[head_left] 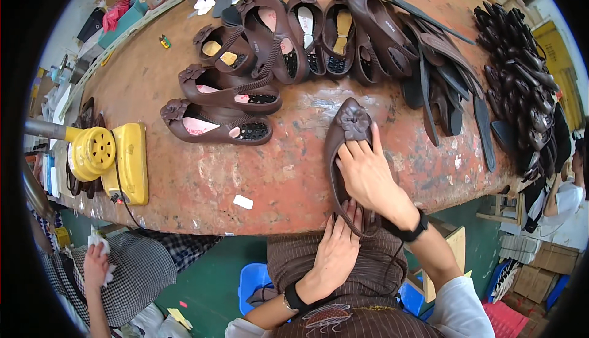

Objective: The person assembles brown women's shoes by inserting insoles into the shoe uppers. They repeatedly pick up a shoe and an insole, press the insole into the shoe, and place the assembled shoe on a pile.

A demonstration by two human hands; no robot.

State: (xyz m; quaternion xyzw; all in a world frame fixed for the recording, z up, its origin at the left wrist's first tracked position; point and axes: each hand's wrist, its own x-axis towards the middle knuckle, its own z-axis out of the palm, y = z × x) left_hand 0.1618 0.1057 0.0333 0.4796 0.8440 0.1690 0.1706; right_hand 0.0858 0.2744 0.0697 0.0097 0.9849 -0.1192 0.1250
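Note:
A dark brown slingback shoe (353, 120) with a flower on its toe lies at the front edge of the worktable, toe pointing away from me. My right hand (370, 175) reaches into its opening, most fingers inside and one along the outer side by the flower. What those fingertips touch is hidden inside the shoe. My left hand (336, 251) holds the heel end, fingers closed against the back and strap. Left of it, two matching shoes (228, 90) lie side by side, with pink insole pieces showing.
Several more brown shoes (307, 25) form an arc at the back. Loose dark soles (483, 132) pile up at right, beside a heap of dark shoe parts (518, 80). A yellow machine (127, 163) stands at left. A white scrap (243, 202) and small cutter (164, 41) lie on the table.

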